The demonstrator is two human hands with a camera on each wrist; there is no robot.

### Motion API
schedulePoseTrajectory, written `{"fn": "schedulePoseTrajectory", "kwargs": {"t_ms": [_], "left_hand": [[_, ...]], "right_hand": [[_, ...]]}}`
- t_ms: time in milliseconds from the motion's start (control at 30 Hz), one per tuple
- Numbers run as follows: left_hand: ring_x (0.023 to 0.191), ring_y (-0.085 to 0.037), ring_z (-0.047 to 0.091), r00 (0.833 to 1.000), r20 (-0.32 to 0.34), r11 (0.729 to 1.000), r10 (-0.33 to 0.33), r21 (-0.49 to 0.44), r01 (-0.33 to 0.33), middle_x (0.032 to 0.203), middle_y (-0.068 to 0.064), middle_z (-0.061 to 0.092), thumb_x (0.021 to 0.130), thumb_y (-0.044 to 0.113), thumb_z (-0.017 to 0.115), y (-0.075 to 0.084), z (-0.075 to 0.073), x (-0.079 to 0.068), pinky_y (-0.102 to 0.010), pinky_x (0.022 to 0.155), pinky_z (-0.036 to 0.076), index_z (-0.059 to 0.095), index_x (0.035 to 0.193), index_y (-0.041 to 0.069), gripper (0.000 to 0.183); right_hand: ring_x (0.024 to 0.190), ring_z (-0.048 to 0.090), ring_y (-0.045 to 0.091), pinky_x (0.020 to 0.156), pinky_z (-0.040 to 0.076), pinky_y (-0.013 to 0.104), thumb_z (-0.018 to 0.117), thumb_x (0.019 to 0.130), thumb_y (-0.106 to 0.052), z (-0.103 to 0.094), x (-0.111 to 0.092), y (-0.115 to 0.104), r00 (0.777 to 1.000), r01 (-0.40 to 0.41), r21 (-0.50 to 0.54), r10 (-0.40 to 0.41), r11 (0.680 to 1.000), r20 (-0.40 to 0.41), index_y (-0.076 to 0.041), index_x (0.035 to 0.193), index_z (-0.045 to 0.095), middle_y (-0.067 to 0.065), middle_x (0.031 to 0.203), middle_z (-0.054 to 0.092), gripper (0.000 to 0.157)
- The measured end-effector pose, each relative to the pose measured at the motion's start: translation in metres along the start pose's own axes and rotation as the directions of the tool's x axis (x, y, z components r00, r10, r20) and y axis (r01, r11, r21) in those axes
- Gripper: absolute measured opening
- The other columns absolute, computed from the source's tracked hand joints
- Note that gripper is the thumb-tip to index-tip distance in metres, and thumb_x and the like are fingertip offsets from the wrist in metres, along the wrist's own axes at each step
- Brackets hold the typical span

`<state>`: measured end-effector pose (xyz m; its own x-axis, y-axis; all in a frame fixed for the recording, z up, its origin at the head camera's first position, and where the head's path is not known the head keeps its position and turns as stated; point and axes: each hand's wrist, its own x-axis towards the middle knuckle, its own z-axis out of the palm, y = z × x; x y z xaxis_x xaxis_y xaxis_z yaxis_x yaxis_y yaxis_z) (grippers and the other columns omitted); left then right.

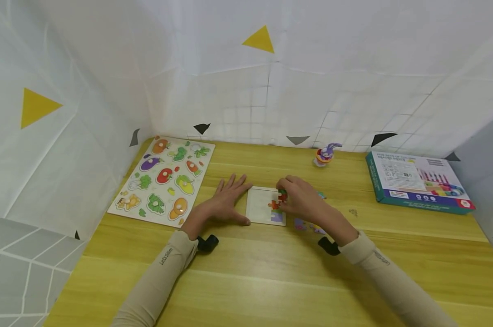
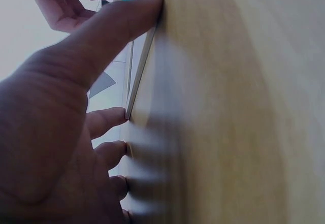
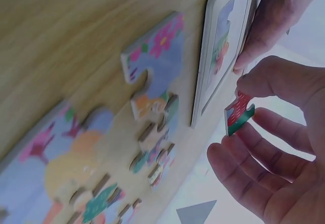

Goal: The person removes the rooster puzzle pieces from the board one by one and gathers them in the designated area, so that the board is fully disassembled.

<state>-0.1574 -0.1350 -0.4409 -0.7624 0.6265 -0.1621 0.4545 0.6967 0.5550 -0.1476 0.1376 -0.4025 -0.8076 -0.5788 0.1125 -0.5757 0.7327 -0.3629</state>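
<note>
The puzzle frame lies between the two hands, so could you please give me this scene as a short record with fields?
Left hand: touches the left side of the puzzle frame
Right hand: holds a red-and-green puzzle piece
Frame fill: partial, pieces on the right, left part bare
Loose pieces: right of the frame
Vegetable board: left
Purple-eared figure: beyond the right hand
Box: far right, lying flat

1. I'm looking at a tabletop play corner; whether it is sitting in a home or a studio, I can't tell.
2. White sheeting (image 1: 222, 91), printed with yellow triangles (image 1: 260, 41), is rising behind the wood-grain table (image 1: 246, 286) and closing in both its sides.
3. A vegetable puzzle board (image 1: 170, 165), a part-filled jigsaw tray (image 1: 256, 206), a small rabbit figure (image 1: 326, 155) and a printed box (image 1: 420, 181) are giving the table its playroom look.
</note>
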Motion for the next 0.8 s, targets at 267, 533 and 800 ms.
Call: {"fn": "schedulePoseTrajectory", "kwargs": {"t_ms": [267, 533, 800], "left_hand": [[0.151, -0.034, -0.011, 1.000, 0.007, 1.000, 0.002, -0.006, -0.002, 0.167, -0.009, 0.001, 0.076, 0.054, 0.083, -0.001, 0.001, 0.000, -0.056, 0.117, -0.008, 0.024, 0.161, 0.017, 0.109], [0.151, -0.035, -0.010, 1.000, 0.003, 1.000, 0.003, -0.016, -0.003, 0.167, -0.010, 0.001, 0.076, 0.053, 0.083, 0.000, 0.001, -0.001, -0.056, 0.117, -0.008, 0.024, 0.161, 0.017, 0.109], [0.151, -0.035, -0.010, 1.000, 0.002, 1.000, 0.002, -0.021, -0.002, 0.167, -0.010, 0.001, 0.077, 0.052, 0.084, 0.000, 0.000, -0.002, -0.056, 0.117, -0.008, 0.024, 0.161, 0.016, 0.109]], "right_hand": [[0.089, 0.059, 0.023, 0.075, 0.052, 0.040, 0.082, 0.077, -0.007, -0.003, -0.015, 0.010, 0.999, 0.036, -0.020, -0.036, 0.999, -0.015, 0.001, 0.113, 0.068, 0.009, 0.103, 0.062, 0.039], [0.086, 0.058, 0.021, 0.073, 0.052, 0.038, 0.082, 0.074, -0.004, -0.010, -0.024, 0.020, 1.000, 0.018, -0.036, -0.019, 0.999, -0.010, 0.001, 0.112, 0.069, 0.009, 0.102, 0.062, 0.040], [0.092, 0.061, 0.026, 0.079, 0.054, 0.044, 0.084, 0.074, -0.004, -0.019, -0.034, 0.030, 1.000, -0.018, -0.040, 0.017, 0.999, -0.015, 0.002, 0.114, 0.068, 0.012, 0.104, 0.063, 0.044]]}}
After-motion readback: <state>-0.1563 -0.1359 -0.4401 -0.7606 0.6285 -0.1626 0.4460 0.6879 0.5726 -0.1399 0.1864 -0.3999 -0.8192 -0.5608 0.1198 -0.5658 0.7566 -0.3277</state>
